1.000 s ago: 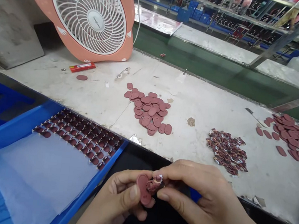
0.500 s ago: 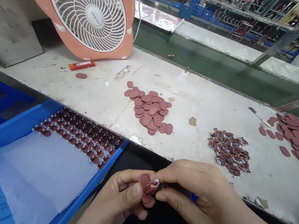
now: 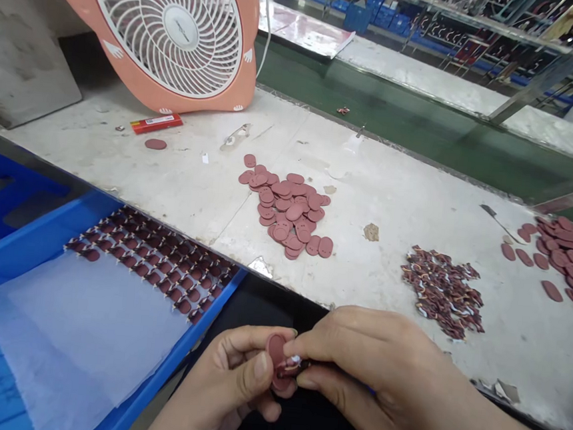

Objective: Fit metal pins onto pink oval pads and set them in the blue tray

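The oval piece (image 3: 275, 349) is in front of you at the near edge of the table (image 3: 192, 200), held off its surface, with the small bow-like piece (image 3: 292, 365) against its right side. The oval looks light, thin and slightly flexible, so its rim is the best hold; the bow looks soft and easily crushed, so take it lightly by an end.

Your left hand (image 3: 228, 387) pinches the oval nearly closed, thumb in front, fingers behind. Your right hand (image 3: 384, 364) has thumb and forefinger close together on the bow, its fingertip touching the oval.

Beyond lies a pile of ovals (image 3: 294, 212), with tangled dark-red pieces (image 3: 443, 292) right of it and more ovals (image 3: 571, 257) far right. Left, a blue tray (image 3: 28, 238) holds rows of pieces (image 3: 157, 257) beside a white sheet (image 3: 86, 324); the fan (image 3: 181, 28) stands far left.
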Tool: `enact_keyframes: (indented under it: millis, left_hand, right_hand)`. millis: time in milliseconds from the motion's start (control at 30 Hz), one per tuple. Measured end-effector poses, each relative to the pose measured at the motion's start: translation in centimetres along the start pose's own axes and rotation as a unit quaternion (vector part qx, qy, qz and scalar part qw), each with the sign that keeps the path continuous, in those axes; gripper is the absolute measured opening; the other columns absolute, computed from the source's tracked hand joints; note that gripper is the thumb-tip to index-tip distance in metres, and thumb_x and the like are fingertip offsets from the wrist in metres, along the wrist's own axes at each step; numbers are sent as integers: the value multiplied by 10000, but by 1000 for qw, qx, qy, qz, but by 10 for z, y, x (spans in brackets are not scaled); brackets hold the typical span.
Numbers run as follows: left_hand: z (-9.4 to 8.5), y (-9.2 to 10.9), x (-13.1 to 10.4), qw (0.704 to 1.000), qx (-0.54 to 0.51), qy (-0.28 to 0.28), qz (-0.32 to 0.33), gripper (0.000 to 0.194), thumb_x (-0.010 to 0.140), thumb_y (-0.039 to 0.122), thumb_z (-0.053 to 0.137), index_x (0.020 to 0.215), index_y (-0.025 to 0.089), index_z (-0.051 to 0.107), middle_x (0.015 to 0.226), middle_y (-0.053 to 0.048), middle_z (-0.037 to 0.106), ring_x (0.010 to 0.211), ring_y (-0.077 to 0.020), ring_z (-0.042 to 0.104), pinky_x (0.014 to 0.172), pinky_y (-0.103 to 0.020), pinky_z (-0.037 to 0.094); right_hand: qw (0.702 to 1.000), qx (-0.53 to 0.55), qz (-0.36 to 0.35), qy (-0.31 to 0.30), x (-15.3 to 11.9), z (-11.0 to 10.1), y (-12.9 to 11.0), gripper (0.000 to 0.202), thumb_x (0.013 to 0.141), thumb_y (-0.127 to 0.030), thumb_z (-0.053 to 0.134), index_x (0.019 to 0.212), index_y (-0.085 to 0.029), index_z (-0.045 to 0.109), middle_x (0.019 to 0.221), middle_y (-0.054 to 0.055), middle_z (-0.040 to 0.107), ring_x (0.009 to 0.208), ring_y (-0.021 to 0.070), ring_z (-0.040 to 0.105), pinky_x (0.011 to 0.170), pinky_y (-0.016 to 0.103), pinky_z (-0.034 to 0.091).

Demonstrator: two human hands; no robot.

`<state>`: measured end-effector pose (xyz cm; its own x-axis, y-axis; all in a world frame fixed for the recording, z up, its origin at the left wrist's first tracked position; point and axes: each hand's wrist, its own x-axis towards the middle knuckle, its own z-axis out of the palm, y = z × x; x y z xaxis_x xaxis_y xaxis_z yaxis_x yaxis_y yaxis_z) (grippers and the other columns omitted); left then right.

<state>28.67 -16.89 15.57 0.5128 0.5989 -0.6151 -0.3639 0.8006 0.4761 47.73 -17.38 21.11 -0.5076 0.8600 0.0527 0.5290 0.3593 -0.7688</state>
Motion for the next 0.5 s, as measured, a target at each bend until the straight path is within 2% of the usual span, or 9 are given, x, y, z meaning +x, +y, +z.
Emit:
enact_keyframes:
  millis: [233, 500]
  left_hand:
    - [0, -2, 1, 1000, -15, 9, -5, 338, 590, 387, 891, 830, 163, 812, 622, 0, 678, 576, -76, 569, 498, -148, 456]
    - [2, -3, -2, 1000, -20, 12, 2, 332, 576, 406, 892, 799, 172, 813, 599, 5, 659, 544, -68, 544, 503, -159, 436]
  right_hand:
    - [999, -40, 13, -24, 2, 0, -2, 132, 930, -136, 547, 984, -173, 662, 854, 26, 705, 753, 137, 657, 696, 220, 513]
    - [998, -60, 12, -14, 1, 3, -7, 139, 920, -115, 545, 934, -174, 670, 817, 27, 703, 728, 146, 660, 672, 233, 526]
